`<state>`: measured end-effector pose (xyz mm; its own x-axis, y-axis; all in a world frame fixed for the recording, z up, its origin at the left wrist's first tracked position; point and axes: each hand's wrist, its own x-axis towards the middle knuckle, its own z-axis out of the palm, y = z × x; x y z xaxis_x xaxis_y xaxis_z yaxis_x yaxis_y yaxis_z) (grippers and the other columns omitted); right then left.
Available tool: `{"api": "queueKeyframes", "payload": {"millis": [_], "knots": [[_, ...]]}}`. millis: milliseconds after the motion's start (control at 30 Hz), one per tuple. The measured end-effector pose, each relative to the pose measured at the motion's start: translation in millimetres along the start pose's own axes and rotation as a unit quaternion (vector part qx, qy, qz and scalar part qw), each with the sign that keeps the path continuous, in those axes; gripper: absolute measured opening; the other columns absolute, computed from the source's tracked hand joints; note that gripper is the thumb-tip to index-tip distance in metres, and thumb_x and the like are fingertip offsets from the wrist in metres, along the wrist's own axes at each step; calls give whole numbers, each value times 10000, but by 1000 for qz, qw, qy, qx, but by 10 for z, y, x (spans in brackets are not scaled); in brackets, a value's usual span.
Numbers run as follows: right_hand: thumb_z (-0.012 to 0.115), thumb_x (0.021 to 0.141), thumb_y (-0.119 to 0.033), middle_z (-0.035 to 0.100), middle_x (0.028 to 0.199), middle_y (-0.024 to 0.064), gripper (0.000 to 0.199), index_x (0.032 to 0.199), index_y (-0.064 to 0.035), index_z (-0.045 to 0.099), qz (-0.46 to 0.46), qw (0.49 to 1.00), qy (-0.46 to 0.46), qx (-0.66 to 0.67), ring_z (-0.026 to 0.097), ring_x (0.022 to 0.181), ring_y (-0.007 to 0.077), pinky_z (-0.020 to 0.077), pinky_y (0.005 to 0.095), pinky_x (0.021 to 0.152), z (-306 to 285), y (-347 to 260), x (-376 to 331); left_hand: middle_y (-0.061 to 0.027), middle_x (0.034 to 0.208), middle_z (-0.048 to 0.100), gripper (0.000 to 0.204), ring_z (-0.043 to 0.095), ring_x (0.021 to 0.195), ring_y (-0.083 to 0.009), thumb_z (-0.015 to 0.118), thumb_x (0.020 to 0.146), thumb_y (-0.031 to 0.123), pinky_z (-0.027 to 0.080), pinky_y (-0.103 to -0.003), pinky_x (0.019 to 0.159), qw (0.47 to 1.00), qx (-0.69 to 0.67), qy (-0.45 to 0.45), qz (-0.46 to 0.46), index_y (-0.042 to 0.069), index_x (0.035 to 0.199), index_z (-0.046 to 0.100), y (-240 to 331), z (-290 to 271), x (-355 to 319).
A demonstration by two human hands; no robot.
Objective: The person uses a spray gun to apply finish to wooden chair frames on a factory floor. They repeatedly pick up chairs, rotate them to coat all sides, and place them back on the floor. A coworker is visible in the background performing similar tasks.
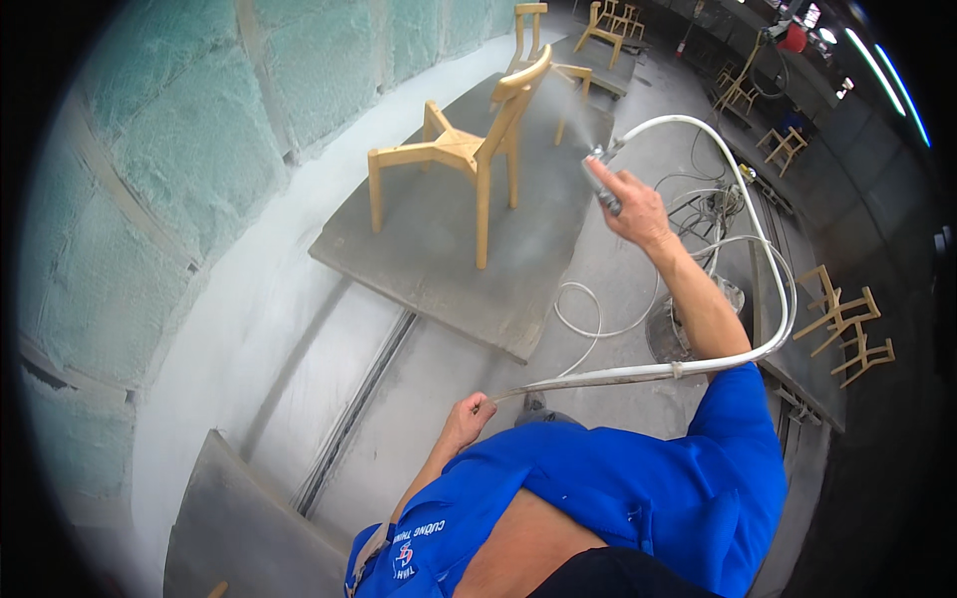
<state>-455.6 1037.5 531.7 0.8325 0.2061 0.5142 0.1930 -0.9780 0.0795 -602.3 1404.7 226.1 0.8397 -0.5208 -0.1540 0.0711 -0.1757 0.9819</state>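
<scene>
My right hand (635, 206) is wrapped around a spray gun (602, 186) at the end of an outstretched arm. A pale mist leaves the gun toward the backrest of a light wooden chair frame (461, 147). That chair stands upright, without a seat panel, on a grey platform (429, 271). A white hose (778, 267) loops from the gun around my right arm and runs back across my front. Low on the left, my closed left hand (467, 421) grips this hose near my waist. Neither hand touches the chair.
Behind the first chair, a second chair frame (531, 30) stands on the platform. Mesh-covered teal filter panels (199, 120) line the left wall. On the right are a bucket (666, 334), coiled thin hoses and stacked chair frames (845, 317). Another board (244, 528) lies at lower left.
</scene>
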Motion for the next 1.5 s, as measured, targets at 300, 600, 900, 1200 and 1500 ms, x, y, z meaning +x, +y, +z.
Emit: {"api": "queueKeyframes", "payload": {"millis": [300,600,900,1200,1500], "knots": [[645,958,-305,714,844,50,555,1497,-220,546,207,941,63,260,699,720,175,580,328,616,-1186,1241,1729,-53,743,604,433,552,714,-148,615,996,466,455,-340,656,997,-13,-15,77,42,908,633,741,417,540],[648,987,-291,605,742,-26,515,1473,-142,566,15,935,-61,349,582,640,49,398,207,421,-1942,934,999,6,823,649,255,578,780,-102,651,982,299,476,-292,726,976,90,-197,10,55,913,667,1088,1559,1375],[728,828,-55,725,981,199,593,1406,-160,642,-275,911,-73,298,673,752,345,567,413,755,-1720,1359,341,-62,1103,741,387,667,1007,-163,790,893,303,534,-338,894,976,18,-188,113,69,1192,712,394,2740,2526],[769,768,-60,685,817,135,675,1414,-210,641,-219,874,-330,280,663,672,310,540,399,627,-642,2088,-156,-123,1077,756,341,699,984,-235,700,956,367,545,-419,886,947,35,192,-254,61,1098,749,-1105,933,2807],[787,745,-46,690,865,203,590,1325,-79,681,-96,857,-368,346,672,708,369,520,403,661,598,2728,475,-218,1200,679,322,635,1125,-422,574,1022,287,512,-515,957,800,303,511,-85,69,1235,679,-65,-1754,4745]]}}
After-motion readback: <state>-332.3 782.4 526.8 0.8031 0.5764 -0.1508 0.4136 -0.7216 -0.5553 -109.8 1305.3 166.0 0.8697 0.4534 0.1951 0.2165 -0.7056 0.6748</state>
